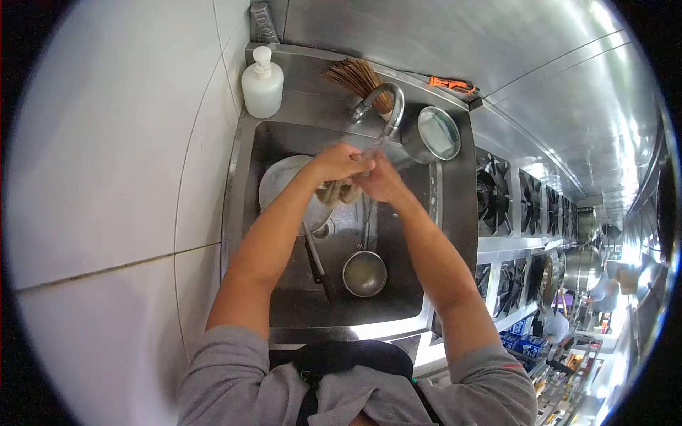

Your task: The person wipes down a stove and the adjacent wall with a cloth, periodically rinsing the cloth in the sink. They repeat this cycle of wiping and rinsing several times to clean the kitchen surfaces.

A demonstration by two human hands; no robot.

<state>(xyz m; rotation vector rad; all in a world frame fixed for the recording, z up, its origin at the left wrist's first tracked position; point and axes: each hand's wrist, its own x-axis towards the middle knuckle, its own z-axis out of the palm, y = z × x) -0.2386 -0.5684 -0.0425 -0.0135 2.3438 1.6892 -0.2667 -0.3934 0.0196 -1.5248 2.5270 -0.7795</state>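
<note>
My left hand (341, 163) and my right hand (381, 179) meet under the curved faucet (395, 106), with water running over them. Both have their fingers curled in against each other. A wrinkled beige-brown thing, cloth-like in look, (339, 193) shows just below the hands; I cannot tell whether they grip it. Behind my left forearm lies a large pale round pan or lid (279, 179), partly covered by the arm. Lower in the sink are a dark-handled utensil (313, 254) and a small round metal strainer or ladle (364, 274), its handle pointing toward the hands.
The steel sink (284, 302) surrounds all this, with a tiled wall (106, 177) on the left. Along the back ledge stand a white pump bottle (262, 89), a stick brush (362, 79) and an orange-handled tool (452, 85). A metal pot (435, 136) sits at the right corner, beside gas burners (494, 192).
</note>
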